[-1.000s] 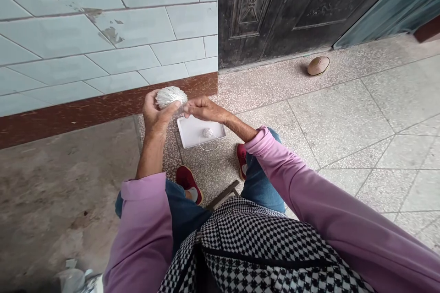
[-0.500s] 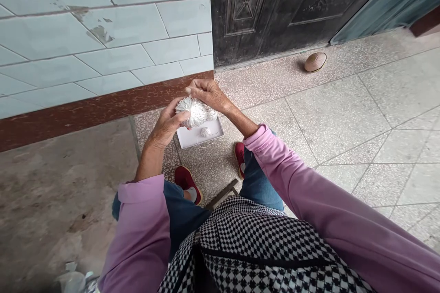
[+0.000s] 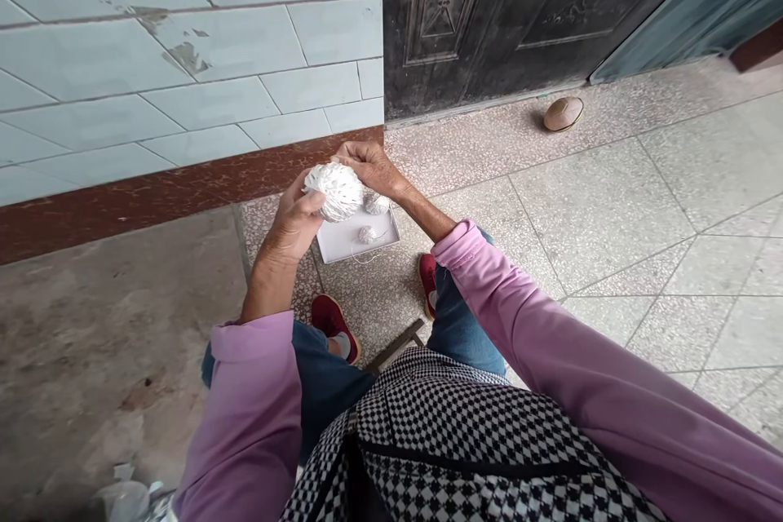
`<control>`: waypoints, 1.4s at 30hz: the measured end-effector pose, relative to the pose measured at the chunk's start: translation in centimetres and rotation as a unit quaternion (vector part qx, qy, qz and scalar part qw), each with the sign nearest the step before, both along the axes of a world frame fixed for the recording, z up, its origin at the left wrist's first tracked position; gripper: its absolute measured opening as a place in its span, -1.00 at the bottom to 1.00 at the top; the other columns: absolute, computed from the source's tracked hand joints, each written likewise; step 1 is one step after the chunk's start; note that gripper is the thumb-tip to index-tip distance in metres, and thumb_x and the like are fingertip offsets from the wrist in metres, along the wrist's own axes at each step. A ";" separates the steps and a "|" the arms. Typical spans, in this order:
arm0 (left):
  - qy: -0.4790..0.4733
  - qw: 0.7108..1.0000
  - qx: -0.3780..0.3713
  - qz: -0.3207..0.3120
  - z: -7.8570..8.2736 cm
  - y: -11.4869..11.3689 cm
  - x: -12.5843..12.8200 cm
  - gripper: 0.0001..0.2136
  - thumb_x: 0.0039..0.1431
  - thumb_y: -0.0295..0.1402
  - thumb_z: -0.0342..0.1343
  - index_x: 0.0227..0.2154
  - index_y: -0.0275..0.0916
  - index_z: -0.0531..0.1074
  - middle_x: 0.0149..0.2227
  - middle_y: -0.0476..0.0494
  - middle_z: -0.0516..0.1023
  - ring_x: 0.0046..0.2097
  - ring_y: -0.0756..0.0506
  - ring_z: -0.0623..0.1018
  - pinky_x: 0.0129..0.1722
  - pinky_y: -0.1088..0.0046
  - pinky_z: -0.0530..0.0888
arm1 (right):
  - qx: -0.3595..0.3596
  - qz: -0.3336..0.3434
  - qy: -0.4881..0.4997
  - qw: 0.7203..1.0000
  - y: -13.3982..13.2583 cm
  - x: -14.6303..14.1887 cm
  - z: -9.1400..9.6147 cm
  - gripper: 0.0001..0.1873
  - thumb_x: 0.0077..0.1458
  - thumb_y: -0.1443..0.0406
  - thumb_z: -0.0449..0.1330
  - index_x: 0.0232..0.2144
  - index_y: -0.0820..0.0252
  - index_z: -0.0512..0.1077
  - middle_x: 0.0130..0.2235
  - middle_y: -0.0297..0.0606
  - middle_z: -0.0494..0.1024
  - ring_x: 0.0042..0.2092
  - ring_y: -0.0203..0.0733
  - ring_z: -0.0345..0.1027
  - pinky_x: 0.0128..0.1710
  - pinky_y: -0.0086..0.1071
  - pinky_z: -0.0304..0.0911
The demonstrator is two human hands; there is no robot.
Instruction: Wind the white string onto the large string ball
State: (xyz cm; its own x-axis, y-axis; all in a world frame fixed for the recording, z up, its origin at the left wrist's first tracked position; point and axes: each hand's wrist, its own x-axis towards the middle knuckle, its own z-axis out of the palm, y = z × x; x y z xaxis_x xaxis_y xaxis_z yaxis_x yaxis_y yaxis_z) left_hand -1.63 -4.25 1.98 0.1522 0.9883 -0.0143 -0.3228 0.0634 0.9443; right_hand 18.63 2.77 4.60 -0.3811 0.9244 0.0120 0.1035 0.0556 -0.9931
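A white ball of yarn (image 3: 335, 192), its strands showing all round, rests in my left hand (image 3: 295, 220), with the thumb pressed on its near side. At the ball's far upper edge is my right hand (image 3: 370, 166), its thumb and fingers pinched together. The ball partly hides those fingertips, so I cannot make out what they hold. Below both hands a shallow white box tray (image 3: 333, 247) lies on the floor. Inside it are a small white yarn ball (image 3: 367, 234) and another white ball (image 3: 377, 204) near its far right side. A loose strand hangs over the tray's near edge.
Red shoes (image 3: 333, 322) stand on the speckled floor on either side, just nearer than the tray. Ahead are a tiled wall (image 3: 201, 57) and a dark carved door (image 3: 465, 24). A brownish rounded object (image 3: 563, 113) lies by the door. At lower left is a translucent container (image 3: 126, 499).
The ball has turned in my left hand and now shows a different side. It sits slightly higher and further left, uncovering more of the tray. My right hand stays at its far edge.
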 end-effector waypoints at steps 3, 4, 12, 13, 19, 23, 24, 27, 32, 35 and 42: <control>-0.011 0.999 0.012 0.048 -0.1 0.3 -0.1 -0.30 -0.08 0.26 0.77 0.00 -0.02 0.72 0.05 -0.34 0.82 0.33 -0.58 0.82 0.23 -0.15 0.87 | 0.022 -0.002 -0.026 0.999 -0.2 -0.6 -0.3 -0.40 0.72 0.31 0.40 -0.42 0.04 0.28 -0.35 -0.38 0.29 -0.20 -0.14 0.13 -0.22 -0.40 0.20; -0.014 0.998 0.014 0.061 -0.3 0.5 -0.2 -0.30 -0.06 0.28 0.76 -0.02 -0.05 0.71 0.07 -0.35 0.83 0.38 -0.59 0.79 0.28 -0.16 0.86 | 0.033 0.001 -0.034 0.999 -0.3 -0.8 -0.4 -0.43 0.73 0.38 0.33 -0.41 0.07 0.28 -0.35 -0.39 0.28 -0.20 -0.17 0.13 -0.20 -0.42 0.19; -0.031 0.985 -0.004 0.169 -1.4 2.4 -2.1 -0.19 -0.18 0.26 0.82 -0.13 -0.12 0.50 0.10 -0.28 0.81 0.49 -0.52 0.62 0.45 -0.19 0.72 | 0.106 0.099 -0.120 0.982 -2.0 -1.7 -2.1 -0.60 0.74 0.49 0.22 -0.27 0.16 0.47 -0.32 -0.37 0.42 -0.18 -0.16 0.31 -0.11 -0.39 0.18; -0.023 0.983 -0.005 0.185 -1.5 2.6 -2.3 -0.17 -0.23 0.25 0.84 -0.13 -0.12 0.51 0.10 -0.29 0.79 0.45 -0.51 0.63 0.42 -0.18 0.73 | 0.112 0.122 -0.123 0.979 -2.2 -1.8 -2.4 -0.63 0.75 0.49 0.21 -0.24 0.18 0.51 -0.31 -0.36 0.45 -0.18 -0.17 0.32 -0.10 -0.37 0.19; 0.087 0.965 -0.016 0.247 -2.9 3.5 -2.9 -0.18 -0.32 0.12 0.84 -0.03 -0.09 0.60 0.00 -0.17 0.78 0.19 -0.40 0.78 0.23 -0.01 0.78 | 0.118 0.225 -0.022 0.967 -2.3 -1.8 -3.8 -0.46 0.94 0.07 0.24 -0.20 0.20 0.49 -0.37 -0.46 0.32 -0.26 -0.27 0.18 -0.19 -0.38 0.11; 0.185 0.953 -0.001 0.241 -3.4 3.5 -2.8 -0.24 -0.32 -0.04 0.83 -0.04 -0.08 0.64 -0.01 -0.14 0.82 0.07 -0.35 0.79 0.15 0.06 0.79 | 0.074 0.224 0.075 0.969 -1.5 -0.9 -3.3 -0.24 0.86 -0.31 0.28 -0.21 0.14 0.41 -0.37 -0.55 0.21 -0.33 -0.34 0.02 -0.30 -0.39 -0.03; 0.198 0.955 0.000 0.222 -3.3 3.3 -2.6 -0.28 -0.28 -0.04 0.82 -0.04 -0.08 0.65 -0.02 -0.13 0.81 0.05 -0.35 0.79 0.12 0.08 0.79 | 0.055 0.207 0.082 0.973 -1.2 -0.5 -2.9 -0.25 0.86 -0.30 0.29 -0.21 0.14 0.41 -0.38 -0.56 0.20 -0.34 -0.35 -0.02 -0.33 -0.38 -0.07; 0.196 0.969 -0.001 0.151 -2.4 2.5 -1.9 -0.38 -0.16 -0.02 0.75 -0.05 -0.08 0.69 -0.07 -0.13 0.79 -0.01 -0.31 0.77 0.02 0.17 0.75 | 0.013 0.139 0.081 0.987 -0.3 0.9 -1.7 -0.30 0.88 -0.20 0.33 -0.22 0.16 0.43 -0.41 -0.57 0.19 -0.36 -0.35 -0.05 -0.37 -0.38 -0.11; 0.114 0.993 -0.024 0.035 -0.4 0.7 -0.7 -0.46 -0.07 0.04 0.71 -0.07 -0.05 0.77 -0.08 -0.19 0.82 -0.08 -0.31 0.76 -0.12 0.21 0.72 | 0.019 0.061 0.077 0.995 0.3 2.0 -0.3 -0.27 0.80 -0.14 0.48 -0.31 0.10 0.35 -0.40 -0.51 0.23 -0.34 -0.31 -0.02 -0.38 -0.44 -0.03; 0.083 0.996 -0.039 -0.002 0.3 0.0 0.0 -0.43 -0.03 0.16 0.72 -0.07 -0.03 0.78 -0.07 -0.26 0.84 -0.05 -0.40 0.81 -0.17 0.13 0.74 | 0.020 0.044 0.075 0.996 0.1 1.6 -0.2 -0.25 0.76 -0.15 0.53 -0.33 0.06 0.30 -0.42 -0.50 0.21 -0.33 -0.27 -0.01 -0.38 -0.44 0.00; 0.092 0.995 -0.023 -0.002 0.2 -0.2 0.2 -0.24 -0.13 0.11 0.82 0.11 -0.09 0.77 0.02 -0.26 0.87 0.02 -0.37 0.83 -0.06 0.16 0.76 | 0.041 0.031 0.049 0.997 0.3 0.8 -0.5 -0.23 0.74 -0.09 0.56 -0.38 0.07 0.28 -0.40 -0.48 0.23 -0.31 -0.26 0.01 -0.32 -0.41 0.07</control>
